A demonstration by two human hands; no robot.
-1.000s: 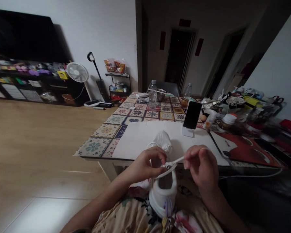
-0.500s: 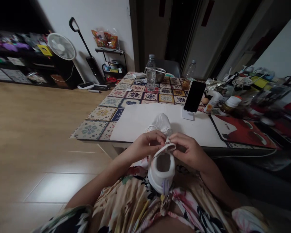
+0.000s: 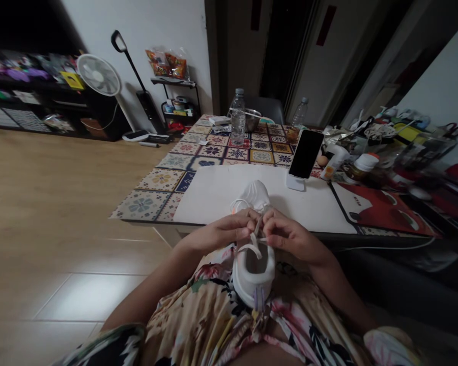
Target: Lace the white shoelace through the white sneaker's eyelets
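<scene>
A white shoe [image 3: 253, 279] with a lilac heel tab rests heel-toward me against my lap, its opening facing up. Over that opening hangs a loop of pale shoelace [image 3: 256, 246]. My left hand [image 3: 234, 229] pinches the lace from the left side, fingers closed. On the right, my right hand [image 3: 284, 235] is closed on another stretch of the lace, thumb against index finger. Just beyond my fingers, a rounded white shoe front [image 3: 255, 193] shows over the mat, with thin lace at its left. My hands hide whether both parts belong to one shoe.
A white mat [image 3: 209, 193] covers the near part of the patterned table [image 3: 148, 203]. On it stands a phone [image 3: 306, 154] in a white holder. Farther back is a water bottle [image 3: 237, 119]. Bottles, a red-covered tablet [image 3: 381, 208] and clutter crowd the right side.
The lace loop that stood up between my hands now droops into the shoe opening. Both hands have shifted slightly and pinch the lace closer together.
</scene>
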